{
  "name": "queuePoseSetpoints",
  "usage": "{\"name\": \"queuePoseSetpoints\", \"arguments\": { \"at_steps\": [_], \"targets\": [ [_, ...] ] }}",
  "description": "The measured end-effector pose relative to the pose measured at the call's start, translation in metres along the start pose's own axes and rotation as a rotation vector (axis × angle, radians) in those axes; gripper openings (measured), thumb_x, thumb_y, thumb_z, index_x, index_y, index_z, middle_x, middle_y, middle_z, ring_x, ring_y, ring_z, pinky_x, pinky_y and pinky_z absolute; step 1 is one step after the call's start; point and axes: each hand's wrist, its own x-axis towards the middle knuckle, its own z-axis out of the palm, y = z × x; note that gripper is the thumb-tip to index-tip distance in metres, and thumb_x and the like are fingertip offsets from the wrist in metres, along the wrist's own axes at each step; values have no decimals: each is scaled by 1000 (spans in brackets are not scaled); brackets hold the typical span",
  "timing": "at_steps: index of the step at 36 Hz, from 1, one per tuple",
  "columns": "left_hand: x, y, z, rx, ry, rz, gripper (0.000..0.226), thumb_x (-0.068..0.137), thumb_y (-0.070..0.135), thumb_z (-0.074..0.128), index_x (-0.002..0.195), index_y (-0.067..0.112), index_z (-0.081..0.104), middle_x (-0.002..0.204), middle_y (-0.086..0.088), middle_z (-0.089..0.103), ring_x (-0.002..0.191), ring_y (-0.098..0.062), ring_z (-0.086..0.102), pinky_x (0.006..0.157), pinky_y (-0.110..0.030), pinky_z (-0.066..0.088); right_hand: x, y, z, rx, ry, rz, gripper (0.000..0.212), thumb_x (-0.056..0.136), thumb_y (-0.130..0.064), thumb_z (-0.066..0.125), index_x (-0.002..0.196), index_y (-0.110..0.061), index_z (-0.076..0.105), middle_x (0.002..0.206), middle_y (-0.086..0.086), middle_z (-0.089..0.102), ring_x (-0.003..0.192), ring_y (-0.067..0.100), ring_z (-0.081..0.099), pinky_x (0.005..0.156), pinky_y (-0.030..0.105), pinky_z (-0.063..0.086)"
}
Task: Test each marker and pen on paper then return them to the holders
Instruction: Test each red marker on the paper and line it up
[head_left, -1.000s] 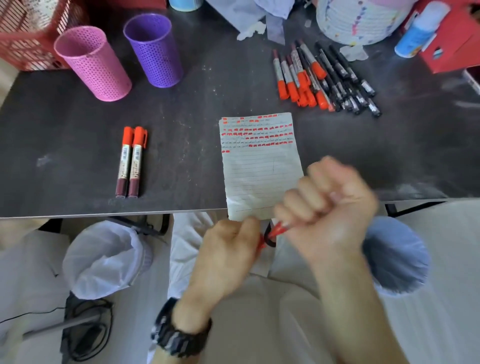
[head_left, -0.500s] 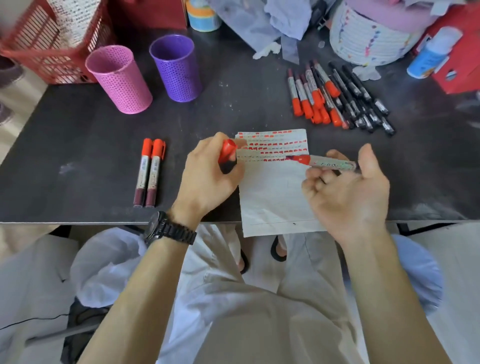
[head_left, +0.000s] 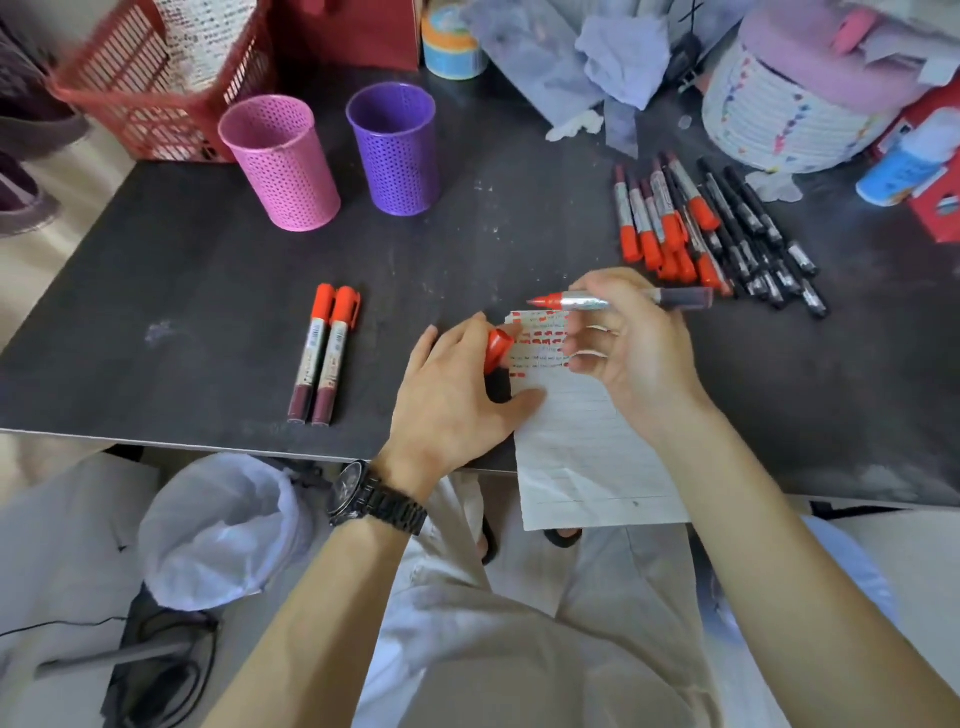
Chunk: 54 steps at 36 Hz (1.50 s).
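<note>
Right hand (head_left: 631, 343): grips an uncapped red marker (head_left: 618, 300) between thumb and fingers, held level above the top edge of the paper, red tip pointing left, dark end pointing right
Left hand (head_left: 457, 395): fingers curled round the red cap (head_left: 497, 349), thumb pressing on the left edge of the paper
Paper (head_left: 576, 447): lined sheet lying on the dark table (head_left: 208, 312), its lower part hanging over the near edge; rows of short red marks fill the top lines
Two capped red markers (head_left: 324, 353): side by side on the table, left of the hands, caps pointing away
Heap of markers (head_left: 711, 228): red-capped and black ones lying together at the far right of the table, just beyond the right hand
Holders: pink cup (head_left: 280, 161) and purple cup (head_left: 395, 148) standing upright side by side at the back; what is inside cannot be told
Behind them: red basket (head_left: 156, 98)
</note>
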Motion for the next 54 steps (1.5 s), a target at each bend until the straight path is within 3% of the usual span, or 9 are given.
{"name": "queuePoseSetpoints", "arguments": {
  "at_steps": [5, 11, 16, 22, 27, 35, 40, 45, 54],
  "targets": [
    [-1, 3, -3, -21, -10, -33, 65, 71, 60, 70, 123, 26, 51, 145, 8, 52, 140, 1, 33, 120, -19, -3, 13, 22, -2, -230, 27, -148, 11, 84, -33, 71, 78, -24, 70, 63, 5, 66, 55, 22, 64, 54, 33, 52],
    [-1, 5, -5, -52, -21, -56, 69, 70, 58, 74, 128, 29, 49, 141, 12, 53, 142, 4, 28, 123, -23, -3, 6, 38, -4, -353, 130, -386, 27, 93, -22, 70, 70, -15, 56, 48, -5, 53, 41, 9, 50, 45, 24, 39],
    [2, 2, -7, -74, -66, -69, 70, 69, 62, 72, 122, 24, 48, 137, 14, 55, 142, 3, 30, 124, -35, 6, 4, 38, -2, -472, 176, -372, 35, 92, -12, 74, 63, -9, 54, 49, -10, 53, 49, 7, 52, 53, 25, 43],
    [4, 1, -9, -79, -117, -92, 68, 72, 63, 76, 117, 23, 45, 144, 16, 51, 143, 4, 27, 124, -34, 4, 2, 38, -5, -602, 67, -350, 22, 88, -31, 78, 72, -19, 68, 59, -5, 67, 52, 13, 66, 47, 29, 52],
    [4, 3, -12, -95, -143, -74, 61, 73, 59, 77, 104, 38, 29, 147, 18, 49, 145, 6, 23, 124, -37, 3, 3, 42, -10, -520, 139, -361, 27, 87, -35, 73, 66, -24, 61, 53, -5, 60, 45, 12, 59, 45, 23, 44],
    [4, 3, -10, -114, -119, -70, 74, 67, 63, 70, 130, 33, 45, 141, 14, 52, 144, 10, 22, 124, -32, 0, 5, 48, -10, -618, 158, -426, 29, 82, -28, 72, 57, -28, 57, 52, -14, 62, 48, 5, 62, 47, 11, 43],
    [4, 1, -10, -107, -132, -56, 62, 68, 63, 72, 115, 40, 37, 148, 17, 49, 144, 10, 21, 124, -34, 1, 5, 47, -9, -626, 158, -433, 30, 82, -22, 73, 56, -27, 58, 51, -16, 62, 48, 4, 62, 48, 8, 41],
    [4, 2, -12, -109, -140, -36, 67, 69, 60, 75, 96, 54, 14, 147, 17, 50, 145, 9, 20, 124, -35, 2, 4, 47, -6, -632, 172, -424, 25, 81, -22, 73, 58, -20, 61, 51, -14, 61, 48, 7, 62, 49, 12, 43],
    [3, 1, -10, -101, -128, -26, 65, 69, 62, 72, 94, 56, 12, 148, 16, 50, 145, 8, 21, 124, -35, 2, 3, 44, -4, -655, 160, -434, 26, 82, -18, 73, 60, -25, 61, 53, -17, 62, 50, 9, 64, 49, 12, 44]
  ]
}}
